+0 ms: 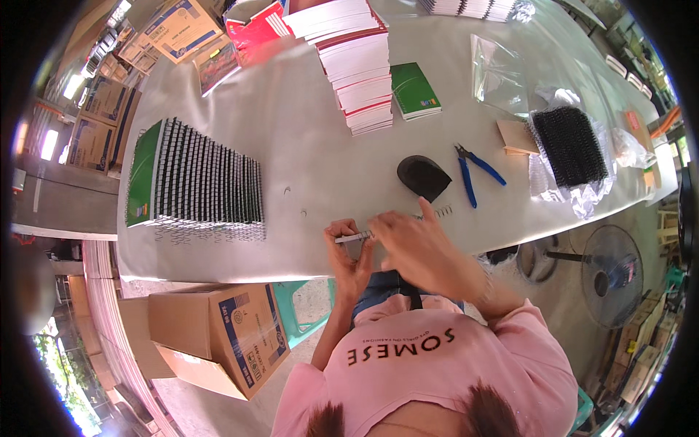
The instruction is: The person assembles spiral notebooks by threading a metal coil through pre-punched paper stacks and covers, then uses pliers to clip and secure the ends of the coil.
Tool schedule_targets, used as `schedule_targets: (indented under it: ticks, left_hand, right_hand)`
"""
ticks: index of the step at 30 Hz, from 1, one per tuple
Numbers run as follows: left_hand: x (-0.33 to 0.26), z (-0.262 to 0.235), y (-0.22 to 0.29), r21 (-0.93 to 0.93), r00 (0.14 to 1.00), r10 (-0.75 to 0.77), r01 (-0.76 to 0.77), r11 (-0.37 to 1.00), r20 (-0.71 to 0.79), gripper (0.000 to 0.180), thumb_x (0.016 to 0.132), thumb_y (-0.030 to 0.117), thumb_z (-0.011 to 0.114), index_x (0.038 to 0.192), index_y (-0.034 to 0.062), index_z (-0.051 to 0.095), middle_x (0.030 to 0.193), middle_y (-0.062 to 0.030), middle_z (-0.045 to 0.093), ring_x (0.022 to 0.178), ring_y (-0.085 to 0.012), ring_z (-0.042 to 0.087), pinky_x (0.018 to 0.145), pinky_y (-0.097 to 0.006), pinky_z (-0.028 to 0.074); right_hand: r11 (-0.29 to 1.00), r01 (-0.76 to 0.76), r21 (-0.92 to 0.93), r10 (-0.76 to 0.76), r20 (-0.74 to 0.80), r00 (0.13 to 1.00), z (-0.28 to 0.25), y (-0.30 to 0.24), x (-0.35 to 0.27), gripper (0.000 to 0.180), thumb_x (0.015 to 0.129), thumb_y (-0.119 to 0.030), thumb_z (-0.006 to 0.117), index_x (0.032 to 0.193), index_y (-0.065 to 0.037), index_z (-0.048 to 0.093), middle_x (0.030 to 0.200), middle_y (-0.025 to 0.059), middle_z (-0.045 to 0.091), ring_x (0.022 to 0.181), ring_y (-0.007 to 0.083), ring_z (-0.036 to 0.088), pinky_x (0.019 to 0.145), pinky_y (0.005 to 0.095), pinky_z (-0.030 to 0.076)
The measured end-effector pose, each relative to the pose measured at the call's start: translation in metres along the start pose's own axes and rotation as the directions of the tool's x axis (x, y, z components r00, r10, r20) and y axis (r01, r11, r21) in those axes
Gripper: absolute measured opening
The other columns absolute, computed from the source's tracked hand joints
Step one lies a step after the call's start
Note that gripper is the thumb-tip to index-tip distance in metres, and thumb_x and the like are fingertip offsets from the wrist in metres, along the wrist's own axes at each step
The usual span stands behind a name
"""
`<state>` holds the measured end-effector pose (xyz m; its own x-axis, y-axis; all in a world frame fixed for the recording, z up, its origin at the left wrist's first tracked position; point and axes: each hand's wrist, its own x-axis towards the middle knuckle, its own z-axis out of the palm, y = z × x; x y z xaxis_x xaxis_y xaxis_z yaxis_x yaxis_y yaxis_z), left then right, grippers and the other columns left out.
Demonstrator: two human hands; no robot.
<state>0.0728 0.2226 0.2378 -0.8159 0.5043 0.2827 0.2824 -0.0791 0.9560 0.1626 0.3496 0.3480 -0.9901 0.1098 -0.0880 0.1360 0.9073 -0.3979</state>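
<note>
We pinch small notebook [357,237] at table [306,146] edge: left hand [348,255] grips it from below, right hand [411,240] closed over wire spiral [440,212] end (feeding coil, likely). Blue pliers [475,172] within reach; bound notebooks [196,182] stand racked left.

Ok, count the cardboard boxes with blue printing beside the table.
5 at least: one open cardboard box with blue printing on the floor, three stacked boxes far left, one box on top; others may be hidden.

A long grey table [291,124] runs ahead of the fingers; below it are concrete floor [196,408], a standing fan [610,273], and daylight at left.
</note>
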Motion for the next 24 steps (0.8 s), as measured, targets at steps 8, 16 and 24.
schedule_targets:
  ticks: [8, 16, 24]
  left_hand:
    - [-0.009, -0.006, -0.010, 0.000, 0.993, 0.092, -0.092, 0.996, 0.079, 0.034, 0.079, -0.006, 0.064, 0.099, 0.0043, 0.040, 0.096, -0.0114, 0.047, 0.088, -0.0226, 0.046, 0.084, -0.034, 0.039]
    - [-0.007, -0.008, -0.009, 0.066, 0.983, 0.142, -0.150, 0.986, 0.112, 0.036, 0.077, -0.005, 0.065, 0.101, 0.0043, 0.040, 0.097, -0.0126, 0.047, 0.089, -0.0225, 0.046, 0.084, -0.035, 0.040]
    - [-0.013, -0.006, -0.013, -0.045, 0.994, 0.045, -0.041, 0.998, 0.102, 0.039, 0.076, 0.007, 0.070, 0.102, 0.0039, 0.040, 0.099, -0.0116, 0.047, 0.091, -0.0236, 0.047, 0.085, -0.035, 0.040]
  right_hand:
    - [0.999, -0.024, -0.035, 0.027, 0.075, 0.997, -0.007, -0.011, 0.000, 0.057, 0.079, -0.023, 0.076, 0.126, 0.000, 0.052, 0.118, 0.0150, 0.064, 0.117, 0.0284, 0.059, 0.097, 0.0606, 0.038]
    - [0.997, 0.043, -0.068, -0.035, 0.117, 0.992, -0.016, -0.025, -0.011, 0.067, 0.080, -0.024, 0.075, 0.134, 0.004, 0.046, 0.126, 0.0165, 0.059, 0.124, 0.0284, 0.055, 0.100, 0.0602, 0.038]
    - [0.991, 0.080, -0.110, -0.073, 0.059, 0.996, -0.005, -0.025, -0.009, 0.054, 0.078, -0.015, 0.074, 0.123, 0.004, 0.050, 0.109, 0.0164, 0.060, 0.106, 0.0309, 0.061, 0.096, 0.0609, 0.039]
